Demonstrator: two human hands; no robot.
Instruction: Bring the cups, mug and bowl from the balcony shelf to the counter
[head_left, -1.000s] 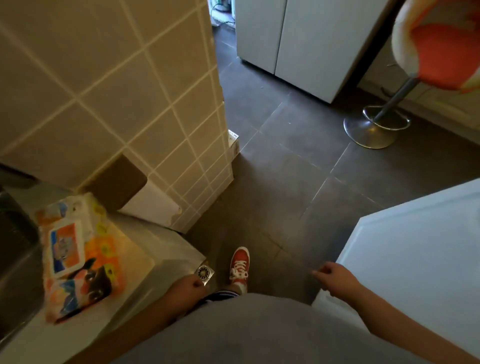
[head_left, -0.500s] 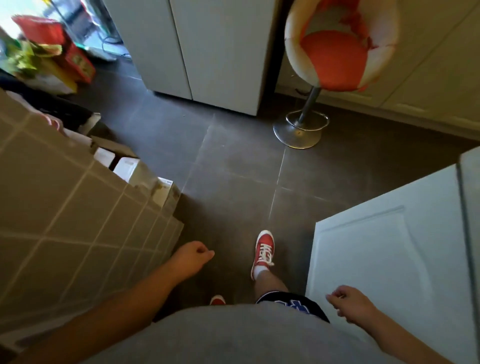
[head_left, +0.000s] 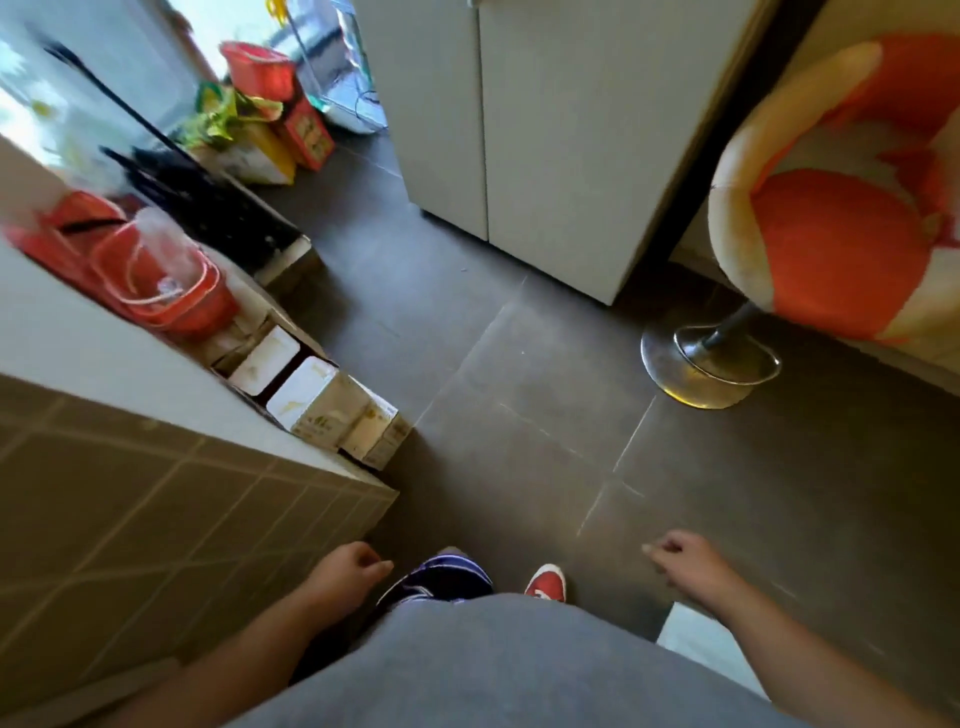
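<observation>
Cups, mug and bowl: none can be made out in this view; the balcony shelf cannot be told apart either.
Left hand (head_left: 345, 574): empty, fingers curled loosely inward, hanging low just beside the tiled wall corner (head_left: 171, 525).
Right hand (head_left: 685, 564): empty, fingers loosely curled, held out over the dark floor (head_left: 519, 415), above the corner of a white panel (head_left: 696, 644) at the lower right.
Person: grey shirt (head_left: 493, 670) fills the bottom of the view; one red shoe (head_left: 545, 584) shows on the floor between the hands, beside a dark blue shorts leg (head_left: 441, 577).
Left side: a pale ledge tops the tiled wall; blurred red baskets (head_left: 156, 280) sit at its far end, with cream cartons (head_left: 322, 405) on the floor just past it.
Far left: bright light from an opening, with a red bucket (head_left: 257, 70) and coloured packages (head_left: 275, 135) stacked on the floor near it.
Centre back: a pale cabinet (head_left: 519, 130) standing on the floor.
Right: an orange and cream stool (head_left: 841, 208) on a chrome round base (head_left: 711, 369), near the cabinet's corner.
</observation>
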